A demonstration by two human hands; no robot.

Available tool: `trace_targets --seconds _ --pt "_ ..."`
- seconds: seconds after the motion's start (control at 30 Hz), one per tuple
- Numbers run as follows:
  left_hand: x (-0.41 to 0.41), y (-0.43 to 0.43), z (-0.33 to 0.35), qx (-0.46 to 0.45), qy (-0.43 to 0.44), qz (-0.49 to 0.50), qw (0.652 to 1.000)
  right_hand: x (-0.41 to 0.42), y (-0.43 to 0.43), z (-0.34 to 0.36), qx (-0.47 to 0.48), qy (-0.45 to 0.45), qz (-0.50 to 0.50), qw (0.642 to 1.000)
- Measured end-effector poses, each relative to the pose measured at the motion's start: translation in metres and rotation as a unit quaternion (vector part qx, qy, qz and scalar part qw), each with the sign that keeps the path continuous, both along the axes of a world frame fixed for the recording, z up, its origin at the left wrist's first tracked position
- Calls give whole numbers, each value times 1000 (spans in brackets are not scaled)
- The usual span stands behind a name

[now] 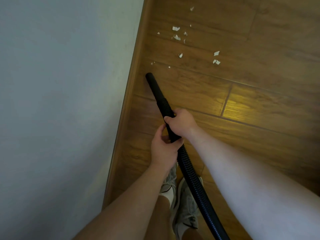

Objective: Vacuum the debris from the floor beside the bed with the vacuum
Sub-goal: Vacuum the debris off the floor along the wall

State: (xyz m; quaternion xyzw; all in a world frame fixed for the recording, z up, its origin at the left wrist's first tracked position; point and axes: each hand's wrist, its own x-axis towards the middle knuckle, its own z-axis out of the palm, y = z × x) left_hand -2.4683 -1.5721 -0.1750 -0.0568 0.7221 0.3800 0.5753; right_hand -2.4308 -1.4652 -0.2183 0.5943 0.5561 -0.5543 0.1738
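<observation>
— Black hose (190,172) in both fists, why?
— Right hand (180,123) wraps it ahead to aim the nozzle (150,78); left hand (163,146) closes behind to steady it.
— And the debris (176,37)?
— White scraps on the wooden floor (259,104) by the bed's edge (133,87), just beyond the tip, untouched.

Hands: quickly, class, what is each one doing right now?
Left hand: closed on the hose.
Right hand: closed on the hose, nearer the nozzle.
</observation>
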Motion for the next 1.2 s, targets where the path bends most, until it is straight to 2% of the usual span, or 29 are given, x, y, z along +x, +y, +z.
trace_targets --seconds 0.3,0.67,0.9,1.2 --pt "3 40 9 14 3 -30 999 4 40 6 6 -16 -23 1000" --pt "49 68 19 10 -13 -62 998 62 65 14 18 -26 -41 999" --pt "73 98 14 9 -1 -92 996 91 93 17 25 -23 -78 996" --pt "110 125 22 -9 -35 -128 991 138 112 22 14 -53 -128 990"
